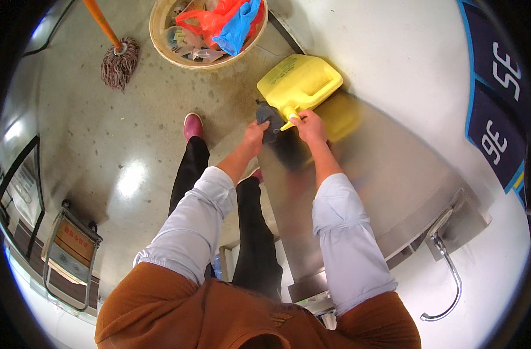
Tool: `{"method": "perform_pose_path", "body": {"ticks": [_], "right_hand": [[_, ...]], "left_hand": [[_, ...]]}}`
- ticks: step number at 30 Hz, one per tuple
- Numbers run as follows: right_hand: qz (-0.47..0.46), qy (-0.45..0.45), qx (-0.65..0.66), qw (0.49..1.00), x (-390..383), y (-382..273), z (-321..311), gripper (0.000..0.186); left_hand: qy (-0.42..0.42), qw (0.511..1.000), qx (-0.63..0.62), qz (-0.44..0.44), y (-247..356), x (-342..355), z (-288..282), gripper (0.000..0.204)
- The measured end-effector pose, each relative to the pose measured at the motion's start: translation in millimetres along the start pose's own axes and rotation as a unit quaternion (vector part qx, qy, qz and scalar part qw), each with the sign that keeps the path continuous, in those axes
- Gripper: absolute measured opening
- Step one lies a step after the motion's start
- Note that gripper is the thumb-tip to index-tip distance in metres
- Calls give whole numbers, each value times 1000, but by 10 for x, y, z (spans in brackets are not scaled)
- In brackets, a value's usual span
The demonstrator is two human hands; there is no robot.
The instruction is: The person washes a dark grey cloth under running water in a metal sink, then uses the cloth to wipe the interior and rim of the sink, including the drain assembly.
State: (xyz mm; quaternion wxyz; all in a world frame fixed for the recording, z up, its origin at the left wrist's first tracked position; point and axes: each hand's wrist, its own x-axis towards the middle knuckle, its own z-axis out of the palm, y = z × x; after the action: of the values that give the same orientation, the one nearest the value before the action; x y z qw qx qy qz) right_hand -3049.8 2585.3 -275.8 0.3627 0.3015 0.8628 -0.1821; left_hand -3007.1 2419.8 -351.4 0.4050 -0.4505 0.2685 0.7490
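Leaning at the far left, a mop (119, 61) with an orange stick and stringy brown threads rests on the smooth grey floor (102, 139). Next to it sits a round tan bin (161, 43) stuffed with crinkly red and blue bags.

Lower down, the left hand (255, 134) has its fingers curled tight around a dark grey cloth (271, 119). This cloth looks soft and floppy, so it probably squashes easily and is light to lift. It touches the spout of the yellow jug (297, 81).

That jug is hard plastic, boxy, with a built-in handle along its top side. It lies at the far end of a shiny metal counter (393, 174). It may be heavy if full, and the handle seems the best place to grab it.

The right hand (309, 125) pinches the jug's spout end with its fingers close together.

At the far right, a bent metal tap (446, 262) sticks out.
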Motion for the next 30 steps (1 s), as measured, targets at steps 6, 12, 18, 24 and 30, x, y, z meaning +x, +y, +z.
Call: {"method": "perform_pose_path", "body": {"ticks": [6,12,18,24,30], "right_hand": [[-21,13,-58,998,-397,-487,-187,47],[-281,-53,116,951,-840,-754,-276,37],[-301,-218,477,796,-2155,-1161,-942,27],[-330,-198,604,698,-3855,259,-1971,46],[-198,12,850,487,-4861,2124,-2048,39]], "left_hand": [[2,998,35,43,262,-402,-306,25],[-82,989,89,88,1076,-2272,374,29],[-223,950,140,168,1490,-4317,1503,24],[-247,931,167,210,876,-5222,2309,21],[-262,938,228,-1,-739,-4939,2812,21]]}}
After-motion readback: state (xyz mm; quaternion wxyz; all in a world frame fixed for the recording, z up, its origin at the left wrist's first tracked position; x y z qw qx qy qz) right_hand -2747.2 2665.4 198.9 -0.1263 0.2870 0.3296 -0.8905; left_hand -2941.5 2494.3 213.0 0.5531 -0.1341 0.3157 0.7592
